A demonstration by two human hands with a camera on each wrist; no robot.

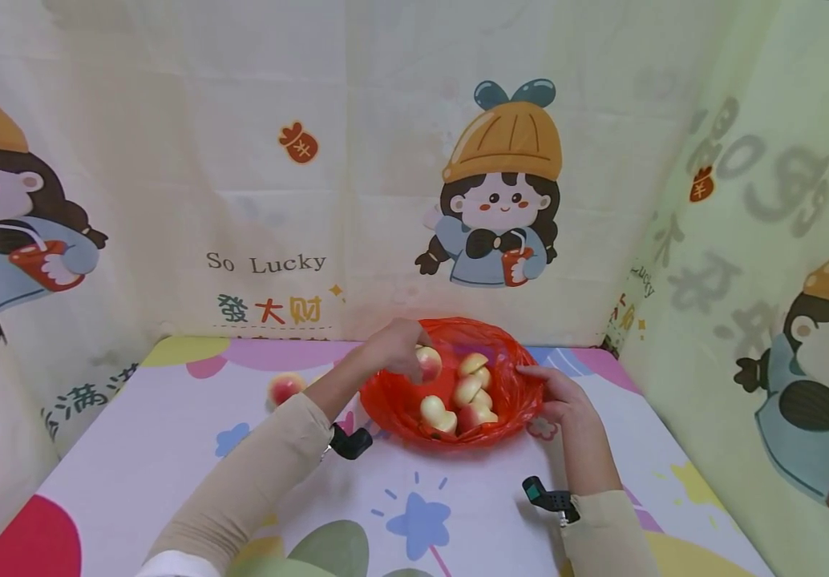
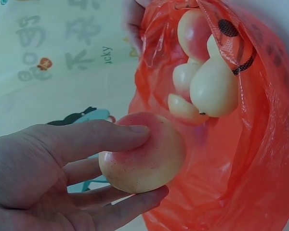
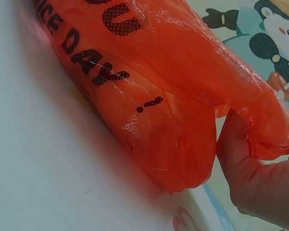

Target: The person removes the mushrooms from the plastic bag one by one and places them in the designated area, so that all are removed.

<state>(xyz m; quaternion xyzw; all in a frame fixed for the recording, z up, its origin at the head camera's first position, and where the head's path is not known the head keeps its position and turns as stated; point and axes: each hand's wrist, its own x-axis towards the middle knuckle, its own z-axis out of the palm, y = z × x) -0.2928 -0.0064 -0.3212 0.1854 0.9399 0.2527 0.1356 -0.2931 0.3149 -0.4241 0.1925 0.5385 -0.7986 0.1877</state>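
My left hand point(image 1: 394, 349) holds a peach point(image 2: 147, 156), pale yellow with a red blush, over the opening of a red plastic bag point(image 1: 384, 407). In the left wrist view the thumb lies across the top of the peach and the fingers support it from below. Several pale, rounded fruits point(image 1: 468, 390), some blushed red, sit together inside the bag. At the bag's right side, my right hand point(image 1: 568, 396) grips the rim, a fold of plastic between thumb and fingers in the right wrist view. Part of the right fingers is hidden by the plastic.
Another red-blushed peach point(image 1: 286, 388) lies on the table to the left of the bag, partly behind the left forearm. The patterned tabletop point(image 1: 487, 505) is bounded by printed cloth walls point(image 1: 378, 184) at the back and sides.
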